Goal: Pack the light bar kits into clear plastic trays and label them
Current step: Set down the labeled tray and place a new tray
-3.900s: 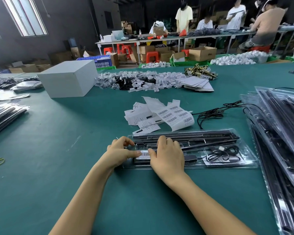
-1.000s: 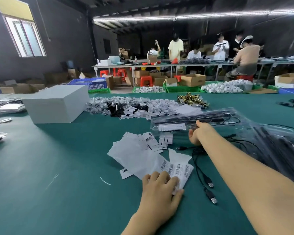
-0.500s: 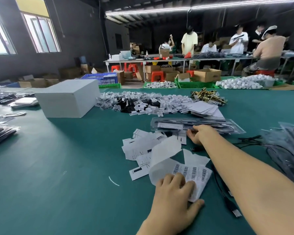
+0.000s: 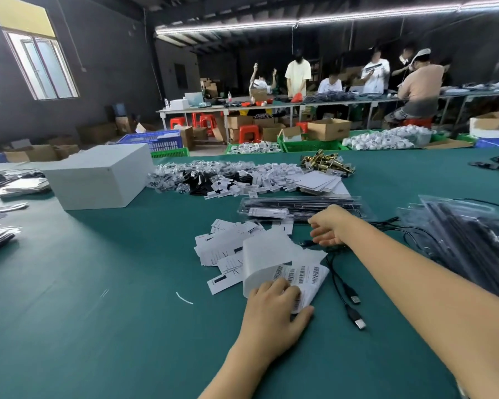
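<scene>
Labelled tray (image 4: 300, 207) now parked on far worktop (image 4: 104, 312), right hand (image 4: 327, 226) off it, fingers loose over cables; left hand (image 4: 272, 309) flat on barcode sheet (image 4: 306, 273), next label due.

No text reads clearly. The label sheet (image 4: 297, 276) under my left grip (image 4: 274, 315) shows only barcodes; the packed tray's sticker (image 4: 267, 213) at twelve o'clock is blurred.
</scene>
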Available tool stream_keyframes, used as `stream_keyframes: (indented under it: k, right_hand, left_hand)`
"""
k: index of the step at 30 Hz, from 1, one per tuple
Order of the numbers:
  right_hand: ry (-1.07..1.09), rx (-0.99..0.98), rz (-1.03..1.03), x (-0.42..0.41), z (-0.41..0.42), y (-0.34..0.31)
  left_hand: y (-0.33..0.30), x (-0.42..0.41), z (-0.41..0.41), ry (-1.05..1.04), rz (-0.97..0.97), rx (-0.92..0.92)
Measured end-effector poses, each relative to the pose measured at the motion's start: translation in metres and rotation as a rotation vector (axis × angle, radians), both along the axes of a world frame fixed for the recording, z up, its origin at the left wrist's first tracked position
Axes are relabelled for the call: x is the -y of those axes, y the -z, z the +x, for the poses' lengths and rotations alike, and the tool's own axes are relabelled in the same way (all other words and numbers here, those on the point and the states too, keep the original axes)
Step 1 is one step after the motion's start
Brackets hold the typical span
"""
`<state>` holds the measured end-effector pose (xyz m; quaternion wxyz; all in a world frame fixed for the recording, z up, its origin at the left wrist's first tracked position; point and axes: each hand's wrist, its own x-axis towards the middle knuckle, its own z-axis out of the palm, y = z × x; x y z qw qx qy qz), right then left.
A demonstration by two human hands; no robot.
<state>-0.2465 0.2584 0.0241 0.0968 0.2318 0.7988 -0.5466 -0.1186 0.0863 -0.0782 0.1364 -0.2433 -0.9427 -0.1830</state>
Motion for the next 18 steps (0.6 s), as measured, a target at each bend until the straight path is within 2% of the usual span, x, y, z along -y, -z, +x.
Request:
stream_keyframes:
  k: [4,7,9,12,15,18]
  right_hand:
    - [-0.091,-0.087,0.185,-0.016,0.054,-0.006]
    - [-0.262,-0.096,0.405,-0.010,0.105,-0.005]
    - [-0.393,-0.115,0.570,-0.003,0.137,-0.003]
    - [-0.475,-0.204,0.674,0.003,0.177,-0.004]
    - [-0.442,-0.330,0.779,-0.005,0.200,-0.012]
    - [-0.236,-0.447,1.045,-0.029,0.205,-0.028]
  left_hand:
    - [-0.006,0.000,0.005,0.003,0.042,0.015]
    - [-0.008,0.001,0.012,0.029,0.072,-0.007]
    - [-0.010,0.002,0.017,0.067,0.055,-0.030]
    - [-0.008,0.007,0.033,0.165,0.054,-0.061]
    - [-0.004,0.011,0.055,0.272,0.134,-0.075]
    - [-0.001,0.017,0.064,0.281,0.190,-0.018]
